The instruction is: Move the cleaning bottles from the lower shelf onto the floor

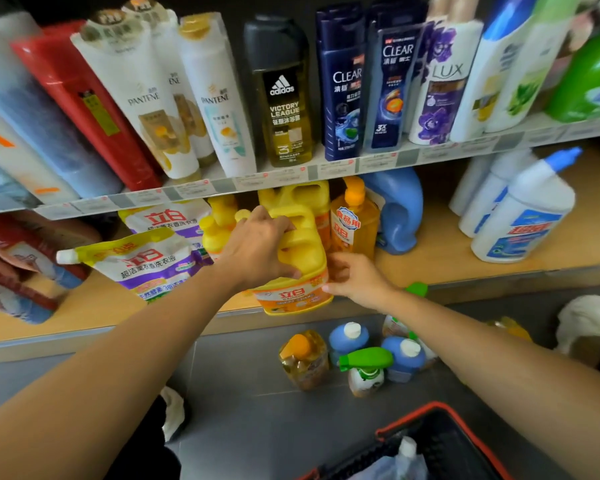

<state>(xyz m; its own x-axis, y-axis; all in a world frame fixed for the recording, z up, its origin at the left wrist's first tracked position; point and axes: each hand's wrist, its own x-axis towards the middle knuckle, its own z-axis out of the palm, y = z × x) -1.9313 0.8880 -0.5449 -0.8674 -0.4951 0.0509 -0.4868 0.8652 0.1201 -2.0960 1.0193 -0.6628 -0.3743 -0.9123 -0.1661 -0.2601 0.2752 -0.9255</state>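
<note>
Basket sitting nearest, on the floor. Beyond it, a cluster of bottles standing upright together, probably grouped to keep the way clear.

At the lower shelf edge: left hand gripping the yellow jug by its handle, taking the weight. Right hand pressing open against the jug's side, likely steadying it as it is tilting past the lip.

Behind, more bottles waiting: orange bottle, blue jug, white bottles.
</note>
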